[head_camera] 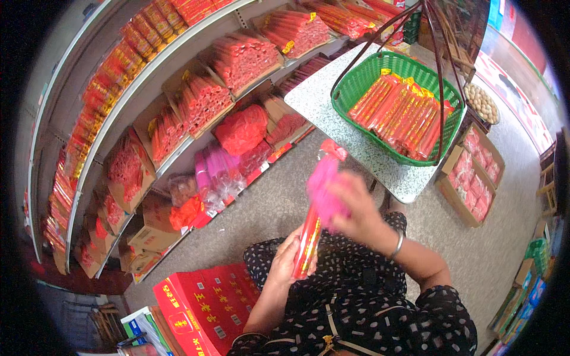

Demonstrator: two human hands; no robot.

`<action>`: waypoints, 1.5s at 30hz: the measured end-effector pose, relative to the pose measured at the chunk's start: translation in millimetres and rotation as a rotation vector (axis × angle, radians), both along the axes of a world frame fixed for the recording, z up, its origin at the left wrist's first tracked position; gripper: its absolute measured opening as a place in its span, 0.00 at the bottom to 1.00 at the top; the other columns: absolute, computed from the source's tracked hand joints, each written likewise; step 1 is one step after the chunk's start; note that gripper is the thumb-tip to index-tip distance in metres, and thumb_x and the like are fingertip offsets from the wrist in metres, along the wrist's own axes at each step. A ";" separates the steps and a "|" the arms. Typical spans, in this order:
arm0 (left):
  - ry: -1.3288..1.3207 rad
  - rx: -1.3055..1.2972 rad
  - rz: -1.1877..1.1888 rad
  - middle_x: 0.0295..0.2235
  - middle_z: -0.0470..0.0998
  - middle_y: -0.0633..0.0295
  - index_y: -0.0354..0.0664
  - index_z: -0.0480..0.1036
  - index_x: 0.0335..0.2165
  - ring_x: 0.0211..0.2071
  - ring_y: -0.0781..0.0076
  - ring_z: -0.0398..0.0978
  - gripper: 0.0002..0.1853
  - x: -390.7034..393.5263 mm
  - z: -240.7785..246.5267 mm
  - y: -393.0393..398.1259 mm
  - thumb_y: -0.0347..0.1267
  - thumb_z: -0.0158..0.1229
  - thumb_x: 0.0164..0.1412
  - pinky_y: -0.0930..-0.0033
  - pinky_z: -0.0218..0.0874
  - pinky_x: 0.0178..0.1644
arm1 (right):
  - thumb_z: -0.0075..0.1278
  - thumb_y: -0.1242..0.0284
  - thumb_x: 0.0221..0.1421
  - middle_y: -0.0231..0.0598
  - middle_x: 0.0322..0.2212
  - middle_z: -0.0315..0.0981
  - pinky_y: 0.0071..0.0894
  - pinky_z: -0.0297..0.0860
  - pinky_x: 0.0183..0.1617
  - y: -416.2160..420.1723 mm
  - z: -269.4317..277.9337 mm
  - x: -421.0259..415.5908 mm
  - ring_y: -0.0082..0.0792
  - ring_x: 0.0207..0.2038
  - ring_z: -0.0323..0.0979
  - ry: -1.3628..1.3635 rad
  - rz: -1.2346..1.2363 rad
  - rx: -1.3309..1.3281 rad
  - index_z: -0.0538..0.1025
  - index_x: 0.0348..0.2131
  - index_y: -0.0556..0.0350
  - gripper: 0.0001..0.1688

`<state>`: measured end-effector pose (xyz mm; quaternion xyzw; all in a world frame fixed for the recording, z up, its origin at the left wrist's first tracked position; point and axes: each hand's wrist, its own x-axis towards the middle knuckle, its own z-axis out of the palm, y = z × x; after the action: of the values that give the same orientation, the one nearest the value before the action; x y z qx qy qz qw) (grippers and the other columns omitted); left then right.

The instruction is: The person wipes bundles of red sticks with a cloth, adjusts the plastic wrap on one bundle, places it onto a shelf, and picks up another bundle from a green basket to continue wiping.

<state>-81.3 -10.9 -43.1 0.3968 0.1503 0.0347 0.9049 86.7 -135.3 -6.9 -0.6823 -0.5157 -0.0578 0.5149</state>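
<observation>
My left hand [285, 260] grips the lower end of a red cylindrical packet [308, 242] with gold print and a shiny clear wrapper, perhaps candles or incense. Against the packet's upper part, my right hand [358, 209] holds a bright pink cloth [325, 191], both blurred. The red top end [334, 149] sticks out above the cloth. Beyond my hands, a green woven plastic basket [387, 144] with dark tall handles stands on a speckled white table [311, 95]. Several similar red packets [401, 115] with yellow tags lie side by side in it.
Shelves [178, 155] curve along the left, loaded with boxes of red sticks [245, 58] and packets. A red printed carton [200, 307] is by my left side. Open cardboard boxes of pink bundles [471, 178] and a round container of eggs [481, 104] stand right of the table.
</observation>
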 end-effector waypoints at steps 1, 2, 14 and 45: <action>-0.020 -0.040 0.030 0.27 0.71 0.52 0.36 0.52 0.52 0.15 0.68 0.68 0.30 -0.6 -5.4 2.5 0.45 0.42 0.58 0.68 0.61 0.14 | 0.55 0.72 0.37 0.50 0.45 0.55 0.38 0.62 0.50 -1.6 -4.6 -18.2 0.50 0.47 0.60 -0.057 0.093 -0.027 0.65 0.47 0.49 0.33; 0.127 -0.077 0.242 0.28 0.72 0.50 0.37 0.52 0.53 0.16 0.70 0.68 0.29 4.9 -4.0 -1.4 0.43 0.43 0.58 0.70 0.62 0.16 | 0.56 0.71 0.36 0.50 0.46 0.55 0.39 0.61 0.50 -4.9 -13.6 -38.3 0.50 0.48 0.59 -0.054 0.220 -0.048 0.65 0.47 0.49 0.34; -0.021 0.179 0.070 0.23 0.70 0.54 0.34 0.49 0.54 0.19 0.71 0.67 0.38 8.0 4.5 10.9 0.44 0.52 0.51 0.73 0.60 0.22 | 0.45 0.83 0.37 0.39 0.42 0.59 0.26 0.59 0.50 -24.5 -27.1 2.5 0.29 0.47 0.60 0.808 -0.080 0.227 0.61 0.48 0.61 0.33; 0.040 0.179 0.083 0.28 0.71 0.59 0.37 0.60 0.47 0.22 0.72 0.70 0.22 -3.4 -11.1 -3.7 0.42 0.42 0.60 0.73 0.64 0.25 | 0.50 0.76 0.34 0.53 0.45 0.54 0.38 0.61 0.49 -4.1 -5.2 1.1 0.52 0.48 0.58 0.095 -0.114 -0.062 0.63 0.47 0.53 0.34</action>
<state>-84.6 -14.6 -54.2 0.4702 0.1807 0.0773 0.8604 87.8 -139.3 -12.1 -0.7282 -0.4524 -0.0384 0.5133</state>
